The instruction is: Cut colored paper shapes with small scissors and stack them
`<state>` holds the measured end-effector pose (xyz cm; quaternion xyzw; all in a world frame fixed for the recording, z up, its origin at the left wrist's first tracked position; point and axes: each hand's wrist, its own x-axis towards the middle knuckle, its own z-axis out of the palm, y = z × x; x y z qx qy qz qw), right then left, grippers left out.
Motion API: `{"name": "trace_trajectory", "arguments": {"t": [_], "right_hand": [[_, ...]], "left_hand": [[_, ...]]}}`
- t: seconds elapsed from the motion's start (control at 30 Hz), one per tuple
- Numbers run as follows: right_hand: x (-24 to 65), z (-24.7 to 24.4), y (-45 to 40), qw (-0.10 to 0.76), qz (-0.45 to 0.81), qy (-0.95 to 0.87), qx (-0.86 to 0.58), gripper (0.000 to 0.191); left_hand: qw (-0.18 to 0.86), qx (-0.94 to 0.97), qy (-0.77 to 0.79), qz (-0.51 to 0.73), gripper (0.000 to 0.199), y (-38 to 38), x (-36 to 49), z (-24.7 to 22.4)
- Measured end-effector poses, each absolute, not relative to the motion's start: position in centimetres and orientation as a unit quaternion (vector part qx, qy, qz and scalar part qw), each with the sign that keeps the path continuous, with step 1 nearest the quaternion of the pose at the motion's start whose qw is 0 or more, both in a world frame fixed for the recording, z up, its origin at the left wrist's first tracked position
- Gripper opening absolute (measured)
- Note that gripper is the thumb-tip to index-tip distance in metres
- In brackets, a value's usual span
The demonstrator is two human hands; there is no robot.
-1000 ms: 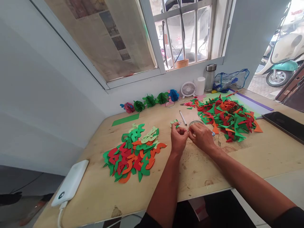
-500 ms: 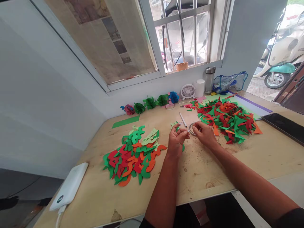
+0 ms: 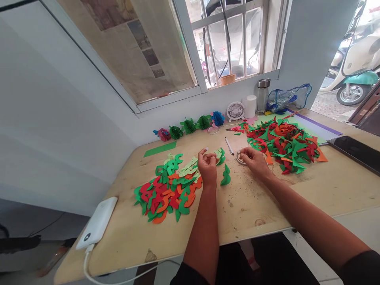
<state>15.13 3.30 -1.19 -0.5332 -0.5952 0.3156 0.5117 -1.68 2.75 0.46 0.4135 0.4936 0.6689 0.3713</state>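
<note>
My left hand (image 3: 208, 166) is raised over the table beside the left pile of cut paper (image 3: 166, 194), its fingers curled; whether it holds something small is hidden. A small pale bit shows at its index fingertip. My right hand (image 3: 254, 160) has its fingers on a roll of tape (image 3: 240, 158) lying on the table. Between the hands lie a dark green paper shape (image 3: 226, 175) and light and dark green pieces (image 3: 220, 155). A white pen (image 3: 229, 146) lies just behind them.
Red, green and orange scraps (image 3: 285, 146) pile up at the right, near a black phone (image 3: 356, 153). Along the wall stand paper ornaments (image 3: 189, 125), a small fan (image 3: 235, 111) and a bottle (image 3: 263, 96). A white power bank (image 3: 97, 223) lies at the left edge.
My left hand has moved left, away from my right hand, uncovering the green shape between them. My right hand stays at the tape roll. The view has shifted slightly.
</note>
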Motion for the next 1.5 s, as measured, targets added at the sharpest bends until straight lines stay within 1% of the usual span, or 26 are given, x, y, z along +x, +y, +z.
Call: {"name": "trace_trajectory", "arguments": {"t": [0.07, 0.13, 0.27, 0.4, 0.53, 0.73, 0.87, 1.1, 1.17, 1.27, 1.37, 1.43, 1.5], "right_hand": [[15.0, -1.1, 3.0, 0.500, 0.294, -0.615, -0.534, 0.017], [14.9, -0.9, 2.8, 0.488, 0.267, -0.633, -0.538, 0.016], [14.7, -0.9, 2.6, 0.480, 0.242, -0.642, -0.547, 0.017], [14.8, -1.1, 2.7, 0.478, 0.240, -0.645, -0.546, 0.017], [14.8, -1.3, 2.7, 0.469, 0.235, -0.647, -0.554, 0.018], [14.7, -1.7, 2.8, 0.470, 0.233, -0.652, -0.547, 0.017], [14.6, -1.8, 2.9, 0.472, 0.244, -0.649, -0.544, 0.018], [13.9, -2.8, 3.1, 0.486, 0.371, -0.616, -0.497, 0.041], [13.8, -3.2, 3.3, 0.494, 0.385, -0.610, -0.485, 0.046], [13.9, -3.3, 3.5, 0.505, 0.384, -0.602, -0.485, 0.051], [14.1, -3.0, 3.5, 0.519, 0.393, -0.592, -0.476, 0.054], [14.1, -2.6, 3.3, 0.522, 0.409, -0.590, -0.461, 0.055], [14.2, -2.2, 3.1, 0.519, 0.420, -0.595, -0.448, 0.055]], "left_hand": [[0.303, 0.456, 0.541, 0.639, 0.044, 2.8, -1.9, 0.2], [0.262, 0.501, 0.581, 0.585, 0.047, 2.7, -1.9, -0.1], [0.261, 0.574, 0.617, 0.471, 0.060, 2.0, -1.3, -0.2], [0.242, 0.620, 0.623, 0.411, 0.075, 0.7, -0.3, 0.1], [0.188, 0.650, 0.640, 0.364, 0.078, -0.7, 0.3, -0.2], [0.150, 0.642, 0.620, 0.424, 0.078, -1.4, 0.3, -1.6], [0.124, 0.621, 0.622, 0.462, 0.079, -1.8, 0.5, -1.1], [0.067, 0.649, 0.585, 0.481, 0.076, -2.4, 2.0, -0.7], [0.058, 0.663, 0.572, 0.479, 0.075, -2.4, 2.4, -1.1], [0.071, 0.683, 0.545, 0.481, 0.072, -2.5, 3.0, -1.3], [0.107, 0.695, 0.501, 0.505, 0.072, -2.9, 3.0, -1.0], [0.144, 0.668, 0.484, 0.547, 0.071, -3.0, 2.6, -0.6], [0.201, 0.602, 0.489, 0.598, 0.067, -2.7, 2.0, -0.4]]}}
